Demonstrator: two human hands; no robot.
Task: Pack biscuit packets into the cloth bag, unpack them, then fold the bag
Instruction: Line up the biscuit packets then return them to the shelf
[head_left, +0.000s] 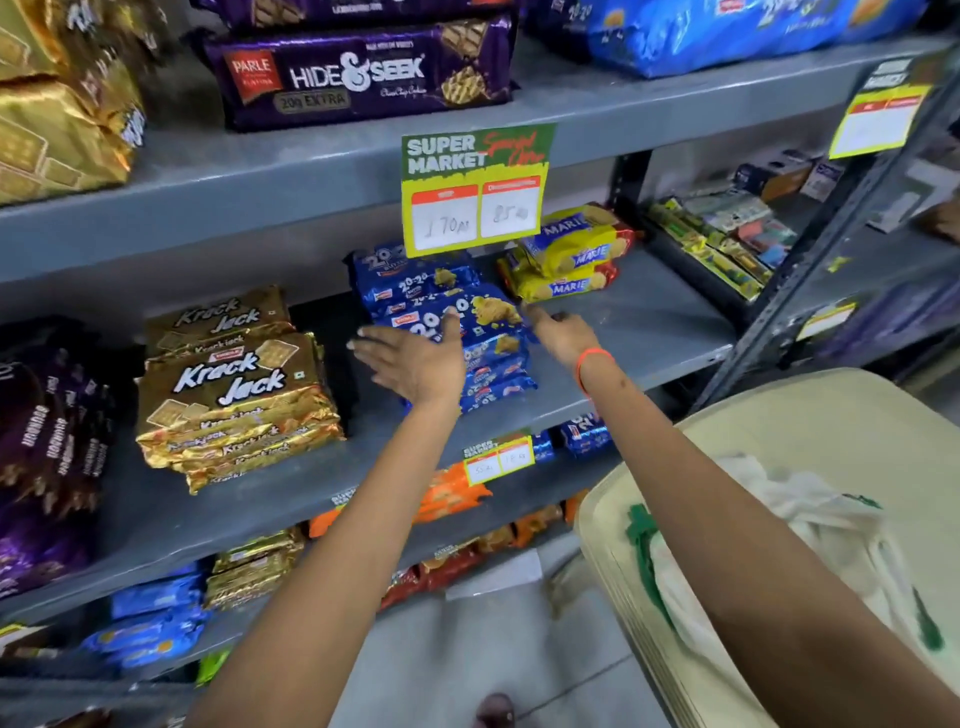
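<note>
A stack of blue 20-20 biscuit packets (488, 332) lies on the middle grey shelf (649, 332). My left hand (415, 358) hovers at the stack's left side, fingers spread, thumb over the top packet. My right hand (558, 330) reaches in at the stack's right side, fingers apart, holding nothing. The white cloth bag with green print and handles (810, 545) lies crumpled on a beige table (857, 415) at the lower right, partly hidden by my right forearm.
Gold Krack Jack packets (234, 395) sit left of the blue stack, yellow Marie packets (571, 254) behind on the right. A green and yellow price tag (475, 192) hangs from the shelf above. Further shelves above and below hold more packets.
</note>
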